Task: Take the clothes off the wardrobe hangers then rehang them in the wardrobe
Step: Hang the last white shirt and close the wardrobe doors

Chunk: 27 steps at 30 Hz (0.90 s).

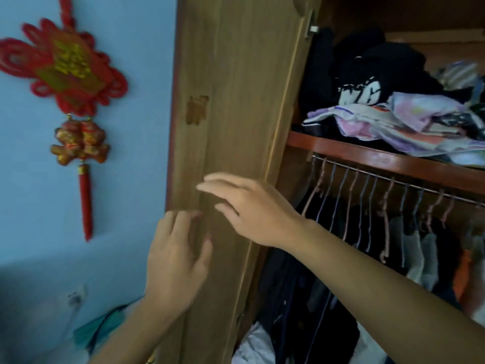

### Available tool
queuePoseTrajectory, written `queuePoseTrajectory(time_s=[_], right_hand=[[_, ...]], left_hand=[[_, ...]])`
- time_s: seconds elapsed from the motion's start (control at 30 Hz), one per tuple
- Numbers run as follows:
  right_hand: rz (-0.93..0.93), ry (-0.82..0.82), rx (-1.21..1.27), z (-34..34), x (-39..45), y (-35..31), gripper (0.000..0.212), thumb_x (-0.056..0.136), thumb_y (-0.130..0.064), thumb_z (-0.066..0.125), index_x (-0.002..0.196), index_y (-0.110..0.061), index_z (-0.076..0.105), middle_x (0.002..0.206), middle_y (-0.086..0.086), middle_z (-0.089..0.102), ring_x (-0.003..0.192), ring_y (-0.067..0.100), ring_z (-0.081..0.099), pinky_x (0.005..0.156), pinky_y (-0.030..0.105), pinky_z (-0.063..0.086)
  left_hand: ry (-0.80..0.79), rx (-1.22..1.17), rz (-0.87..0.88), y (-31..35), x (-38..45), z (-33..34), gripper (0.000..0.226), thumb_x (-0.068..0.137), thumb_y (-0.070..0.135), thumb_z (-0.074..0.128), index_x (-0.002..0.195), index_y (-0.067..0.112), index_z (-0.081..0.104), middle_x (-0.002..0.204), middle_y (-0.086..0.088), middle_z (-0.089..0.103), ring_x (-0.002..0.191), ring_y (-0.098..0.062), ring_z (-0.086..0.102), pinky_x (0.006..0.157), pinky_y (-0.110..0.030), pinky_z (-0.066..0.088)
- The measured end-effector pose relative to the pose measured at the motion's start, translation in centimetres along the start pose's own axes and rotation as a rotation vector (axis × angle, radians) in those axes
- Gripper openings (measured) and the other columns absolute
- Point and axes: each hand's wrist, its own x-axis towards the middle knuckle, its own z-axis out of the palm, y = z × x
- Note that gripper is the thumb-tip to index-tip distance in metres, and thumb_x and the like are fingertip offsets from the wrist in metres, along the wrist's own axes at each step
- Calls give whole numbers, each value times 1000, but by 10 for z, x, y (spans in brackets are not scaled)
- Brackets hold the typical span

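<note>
The wooden wardrobe door stands swung open in the middle of the view. My left hand lies against its lower part with fingers spread and holds nothing. My right hand reaches across to the door's edge, fingers straight and empty. Behind them a metal rail carries several pink and blue wire hangers. Dark, grey and orange clothes hang from them.
A shelf above the rail holds a heap of folded and loose clothes. A red knot ornament hangs on the blue wall at the left. Teal fabric lies low at the left.
</note>
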Motion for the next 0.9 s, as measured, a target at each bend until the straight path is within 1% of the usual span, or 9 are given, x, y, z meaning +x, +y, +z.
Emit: queuePoseTrajectory(time_s=[0.07,0.17,0.27,0.4,0.5,0.67,0.73,0.8,0.9], right_hand=[[-136,73,-49,2,22,-15,48,91,-6,65,137,-16,56,145,2,51,126,22,54,97,36,50],[-337,111,-383,10,53,-31,52,86,-2,63,134,-20,58,147,6,49,137,26,41,112,39,33],[-426,-53,-653,21,75,-41,51,87,-3,39,132,-22,55,146,8,48,144,31,31,123,46,10],[-407,-210,-836,28,85,-40,36,96,-6,35,119,-16,61,121,7,63,124,32,47,123,46,8],[-415,-190,-837,30,81,-39,35,94,-4,36,114,-13,64,116,7,63,118,31,49,123,46,11],[-446,-115,-813,26,62,-32,43,91,1,26,106,-12,64,106,6,63,111,30,53,122,47,17],[-446,-110,-803,22,50,-28,42,92,1,27,109,-11,64,107,7,63,114,30,52,122,48,16],[-432,-148,-795,14,34,-25,46,91,-1,26,116,-11,63,114,8,63,119,30,50,123,48,11],[-389,-194,-761,-4,5,-26,44,94,-4,29,117,-17,65,117,4,62,124,27,48,123,46,7]], left_hand=[[51,-44,-15,-15,-8,-4,36,86,24,56,118,10,55,112,-1,51,101,-24,54,84,-29,41],[159,-64,-145,-33,-17,-3,52,83,19,61,132,7,44,137,-11,44,127,-27,44,97,-44,44],[141,-166,-323,-47,-21,3,66,88,19,65,144,15,30,143,-1,39,130,-18,42,102,-38,39],[-48,-367,-631,-50,-22,15,52,86,27,71,127,36,41,121,10,59,111,-12,58,97,-41,48],[-97,-271,-646,-50,-22,21,30,83,24,68,109,27,53,99,13,65,93,-14,63,86,-48,50],[-120,-66,-611,-47,-31,28,14,88,5,59,99,14,57,87,-4,67,88,-35,63,78,-48,49],[-87,-27,-579,-37,-40,30,17,88,7,61,102,14,59,88,-5,68,88,-34,63,73,-41,48],[-67,-7,-539,-25,-49,32,24,88,7,62,111,15,61,86,-1,69,79,-25,63,58,-19,37],[-117,-23,-497,-3,-61,36,28,84,12,65,110,21,63,67,13,60,56,-4,52,52,-11,35]])
